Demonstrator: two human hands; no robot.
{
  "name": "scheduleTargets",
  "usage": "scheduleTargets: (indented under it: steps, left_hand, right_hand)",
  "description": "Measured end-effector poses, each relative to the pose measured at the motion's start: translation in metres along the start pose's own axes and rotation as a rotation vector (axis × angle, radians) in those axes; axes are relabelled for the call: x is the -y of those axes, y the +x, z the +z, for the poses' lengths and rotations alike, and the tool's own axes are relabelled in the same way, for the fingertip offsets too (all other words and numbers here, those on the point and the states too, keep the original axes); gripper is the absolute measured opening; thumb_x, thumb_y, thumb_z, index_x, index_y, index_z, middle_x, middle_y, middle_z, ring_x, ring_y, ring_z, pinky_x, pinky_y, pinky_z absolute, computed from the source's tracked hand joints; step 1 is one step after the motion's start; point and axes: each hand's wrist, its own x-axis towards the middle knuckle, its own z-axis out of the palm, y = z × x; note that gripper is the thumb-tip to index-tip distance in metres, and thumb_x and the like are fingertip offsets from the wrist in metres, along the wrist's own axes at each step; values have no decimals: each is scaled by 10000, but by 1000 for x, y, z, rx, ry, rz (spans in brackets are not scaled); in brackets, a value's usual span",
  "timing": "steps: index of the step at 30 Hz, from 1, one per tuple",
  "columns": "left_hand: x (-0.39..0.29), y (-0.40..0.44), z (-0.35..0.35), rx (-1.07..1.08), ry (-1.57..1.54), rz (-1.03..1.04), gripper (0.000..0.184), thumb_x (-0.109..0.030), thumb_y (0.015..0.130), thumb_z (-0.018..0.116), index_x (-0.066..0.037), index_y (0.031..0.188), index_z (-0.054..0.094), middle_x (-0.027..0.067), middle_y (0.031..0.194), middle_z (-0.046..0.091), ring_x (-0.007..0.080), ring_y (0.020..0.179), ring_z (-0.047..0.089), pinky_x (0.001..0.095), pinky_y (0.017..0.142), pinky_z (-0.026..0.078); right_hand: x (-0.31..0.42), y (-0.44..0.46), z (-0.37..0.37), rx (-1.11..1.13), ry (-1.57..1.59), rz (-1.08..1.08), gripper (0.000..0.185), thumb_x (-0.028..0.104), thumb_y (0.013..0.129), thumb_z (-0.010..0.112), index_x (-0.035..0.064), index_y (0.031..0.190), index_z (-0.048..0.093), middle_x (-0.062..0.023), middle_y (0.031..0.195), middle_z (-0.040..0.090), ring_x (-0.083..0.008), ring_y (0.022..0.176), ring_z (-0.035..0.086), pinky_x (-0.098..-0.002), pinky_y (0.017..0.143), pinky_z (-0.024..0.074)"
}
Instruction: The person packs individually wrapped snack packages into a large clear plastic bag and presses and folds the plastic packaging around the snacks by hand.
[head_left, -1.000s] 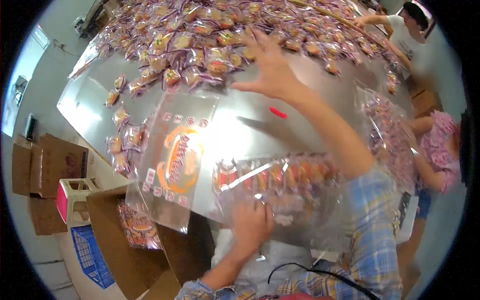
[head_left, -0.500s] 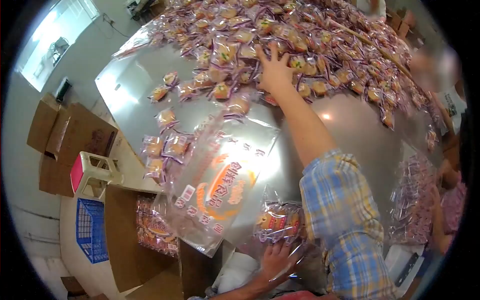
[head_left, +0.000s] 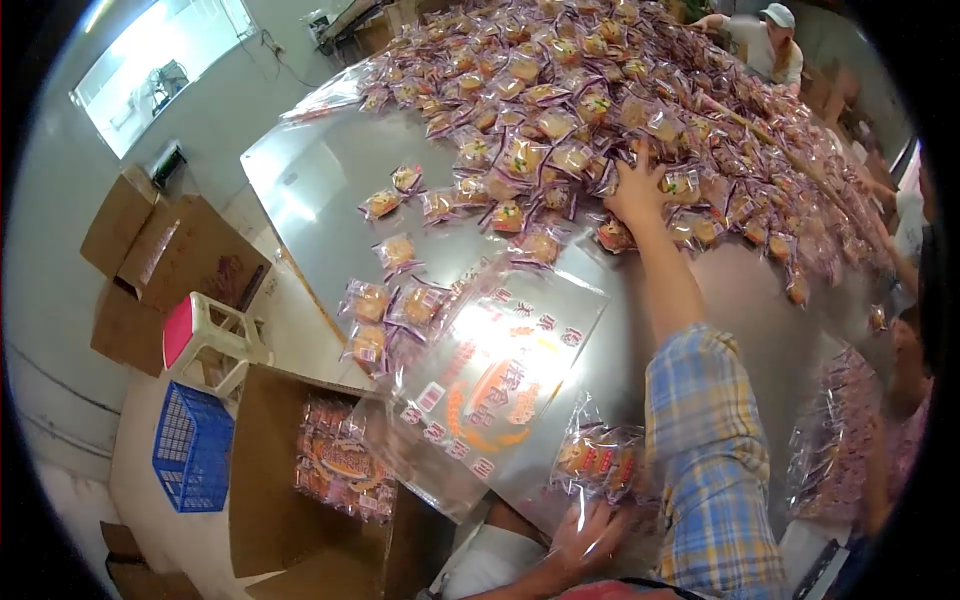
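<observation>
My right hand [head_left: 637, 192], in a blue and yellow plaid sleeve, reaches onto the near edge of a big heap of small cakes in clear, purple-edged wrappers [head_left: 590, 105]. Its fingers are apart and touch the wrapped cakes. Low in the view, my left hand [head_left: 590, 535] grips the near end of a clear plastic bag [head_left: 600, 462] with several wrapped cakes inside. The plastic partly covers its fingers. Left of that bag, flat printed clear bags [head_left: 500, 375] with orange and red lettering lie on the metal table [head_left: 320, 180].
Below the table's left edge stands an open cardboard box [head_left: 265, 470] holding a filled packet [head_left: 345, 460]. Beyond are a blue crate [head_left: 190, 450], a pink-topped stool [head_left: 215, 340] and another carton [head_left: 190, 250]. Filled bags [head_left: 840, 430] lie at right. A person in a white cap [head_left: 775, 45] stands behind the heap.
The view has shifted, so the scene sits further right and the capped person shows. My right hand's spread fingers have drawn in somewhat on the heap. My left hand stays at the bag.
</observation>
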Motion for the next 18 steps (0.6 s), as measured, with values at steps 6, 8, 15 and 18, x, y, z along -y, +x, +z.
scheduleTargets:
  steps: [6, 8, 15, 18]
  left_hand:
    - [3, -5, 23, -6, 9, -73, 460, -146, 831, 675, -69, 1285, 661, 155, 1127, 650, 328, 997, 653, 454, 799, 556]
    - [-8, 4, 3, -19, 38, -65, 463, -160, 832, 680, -80, 1287, 660, 155, 1144, 649, 333, 1021, 648, 466, 825, 552]
    - [-10, 2, 0, 40, 161, -80, 502, -300, 799, 745, -113, 1258, 666, 152, 1180, 635, 349, 1099, 610, 512, 881, 505]
    - [-8, 1, 12, 231, 180, -222, 461, -311, 770, 763, -107, 1175, 681, 140, 1129, 630, 340, 1046, 606, 501, 828, 489]
  right_hand:
    - [-7, -6, -11, -43, 12, -83, 644, 165, 751, 858, 220, 1343, 611, -99, 1735, 132, -536, 1484, 314, -645, 1011, 534]
    - [-16, -5, -1, -86, 44, -114, 607, 141, 748, 847, 205, 1306, 618, -105, 1728, 147, -539, 1474, 327, -652, 1000, 535]
    - [-50, -11, -32, -186, -28, -195, 526, 40, 756, 785, 147, 1251, 641, -133, 1658, 271, -520, 1317, 483, -529, 938, 604]
    - [-72, -24, -61, -209, -22, -151, 520, -9, 766, 742, 117, 1259, 635, -161, 1660, 264, -542, 1284, 498, -521, 953, 598]
